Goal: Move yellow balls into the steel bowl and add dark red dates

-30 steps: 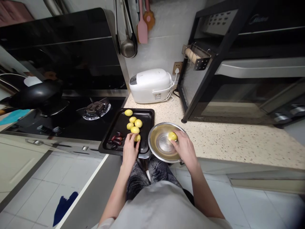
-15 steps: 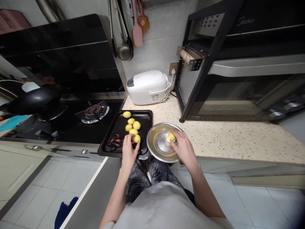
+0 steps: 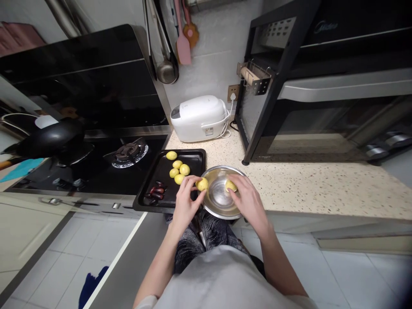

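Your left hand point(image 3: 189, 197) pinches one lemon point(image 3: 202, 184) between thumb and fingertips at the left rim of the bowl point(image 3: 219, 201), while your right hand point(image 3: 247, 197) pinches a second lemon point(image 3: 231, 186) within the bowl's mouth, near its right side; whether that one touches the metal you cannot tell from here. Hold both with light, even pressure, since smooth, rounded skin probably slips if you squeeze off-centre. Lift the left wrist enough that your knuckles clear the rim, and mind the near edge: the bowl reaches over the front of the worktop point(image 3: 322, 189), so leaning on that side could tip it. Leave a gap between the two hands so that neither fruit knocks the other. The tray point(image 3: 196, 161) lies just to the left, its near side also past the worktop's front, with five loose lemons point(image 3: 184, 169) and some dark red pieces point(image 3: 156, 191); swing your left forearm wide of its corner.
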